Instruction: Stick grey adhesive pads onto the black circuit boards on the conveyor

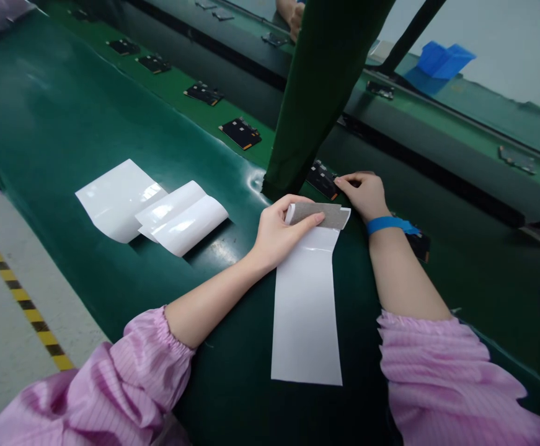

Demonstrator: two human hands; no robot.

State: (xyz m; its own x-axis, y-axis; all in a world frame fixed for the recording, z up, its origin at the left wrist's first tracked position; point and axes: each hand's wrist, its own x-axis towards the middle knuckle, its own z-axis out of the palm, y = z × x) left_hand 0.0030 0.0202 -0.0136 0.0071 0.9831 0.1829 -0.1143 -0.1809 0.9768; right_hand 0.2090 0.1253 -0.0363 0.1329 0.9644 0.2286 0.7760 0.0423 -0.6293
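My left hand is closed on the folded top of a long white backing sheet, thumb over a grey patch on it. The rest of the sheet hangs down toward me. My right hand, a blue band at its wrist, has its fingers curled in a pinch at the right edge of a black circuit board. The green post rises just behind this board. Whether anything small sits between the right fingertips is hidden.
Curled glossy white sheets lie on the green mat at left. Several black boards line the green strip beyond. Another board sits behind my right wrist. Across the line are a blue folded piece and another person's hand.
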